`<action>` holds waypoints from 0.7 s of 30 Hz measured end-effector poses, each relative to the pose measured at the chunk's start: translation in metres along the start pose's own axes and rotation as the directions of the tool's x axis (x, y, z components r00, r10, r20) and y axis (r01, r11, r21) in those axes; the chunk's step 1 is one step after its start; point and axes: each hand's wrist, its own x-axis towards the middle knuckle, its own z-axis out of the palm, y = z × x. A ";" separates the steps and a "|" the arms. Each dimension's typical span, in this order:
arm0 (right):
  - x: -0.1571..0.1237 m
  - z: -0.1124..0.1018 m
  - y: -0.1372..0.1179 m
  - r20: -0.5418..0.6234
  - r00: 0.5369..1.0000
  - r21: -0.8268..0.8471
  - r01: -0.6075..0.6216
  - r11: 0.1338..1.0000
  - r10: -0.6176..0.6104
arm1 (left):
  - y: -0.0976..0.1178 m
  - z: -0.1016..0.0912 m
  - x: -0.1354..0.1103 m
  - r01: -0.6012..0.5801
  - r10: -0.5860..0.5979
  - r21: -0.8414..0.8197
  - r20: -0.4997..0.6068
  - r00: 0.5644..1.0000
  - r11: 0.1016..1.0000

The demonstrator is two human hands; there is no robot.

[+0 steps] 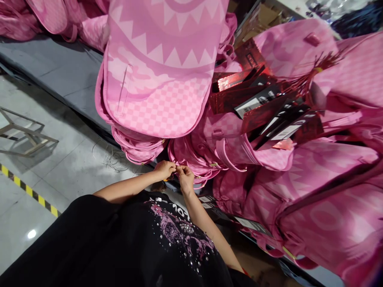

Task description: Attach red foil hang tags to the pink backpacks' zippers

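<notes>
Hands are meeting at the near edge of a heap of pink bags: the left hand (164, 169) and the right hand (185, 178) are pinching together, fingertips nearly touching, on something small at the rim of a pink backpack (191, 159) (too small to tell what, though a gold glint is showing beside it). That backpack is lying low in the heap, just below a larger backpack with a checkered, toothed print (158, 67), which is leaning over it. Red and black hang tags (263, 105) are spilling across the bags to the right. Loose white string (112, 159) is lying on the grey floor (60, 167) near a yellow-black stripe (28, 190).
</notes>
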 end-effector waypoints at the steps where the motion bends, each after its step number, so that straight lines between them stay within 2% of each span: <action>1: 0.000 0.000 0.000 0.001 1.000 -0.004 0.003 1.000 -0.003 | 0.000 0.001 0.001 0.008 -0.008 0.001 -0.014 1.000 1.000; 5: 0.002 -0.001 -0.001 0.003 1.000 -0.005 0.013 1.000 -0.013 | -0.001 0.006 0.006 0.016 -0.016 0.008 -0.073 0.997 1.000; 10: 0.001 -0.002 -0.001 -0.004 1.000 0.016 0.017 1.000 -0.017 | -0.001 0.002 0.004 -0.050 0.050 0.012 -0.022 0.998 0.999; 16: 0.000 -0.002 -0.002 0.007 1.000 0.028 0.018 0.999 -0.018 | 0.006 0.000 -0.002 -0.022 0.024 0.047 -0.050 0.998 0.999; 21: -0.001 0.000 -0.003 0.011 1.000 0.036 0.013 0.999 -0.014 | 0.004 0.001 -0.002 -0.028 0.029 0.064 -0.015 0.999 0.998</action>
